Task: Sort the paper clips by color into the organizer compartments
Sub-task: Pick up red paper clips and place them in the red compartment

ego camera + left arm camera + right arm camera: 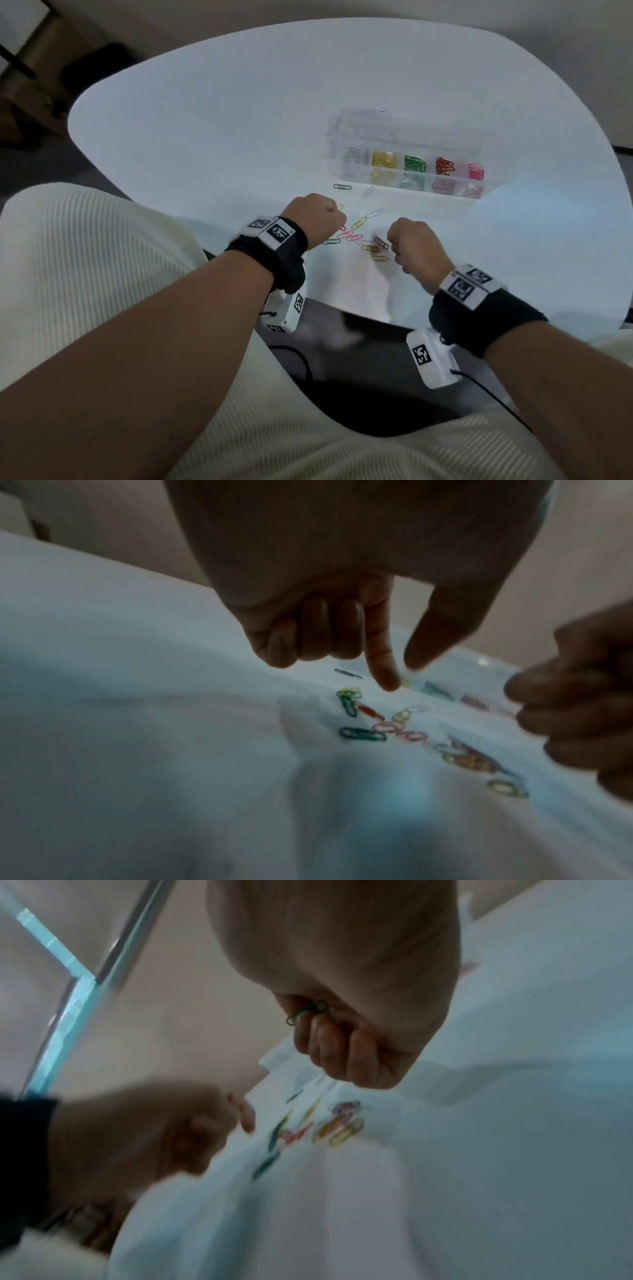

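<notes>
A clear organizer on the white table holds white, yellow, green, red and pink clips in separate compartments. Loose paper clips of mixed colors lie scattered in front of it, between my hands. My left hand hovers just above them with index finger and thumb pointing down and apart, the other fingers curled, nothing in it. My right hand is curled into a fist, and a green paper clip pokes out of its fingers.
A dark green clip and a white clip lie apart, close to the organizer's front wall. The organizer's clear lid is folded open behind it. My lap in pale ribbed cloth lies below the table's near edge.
</notes>
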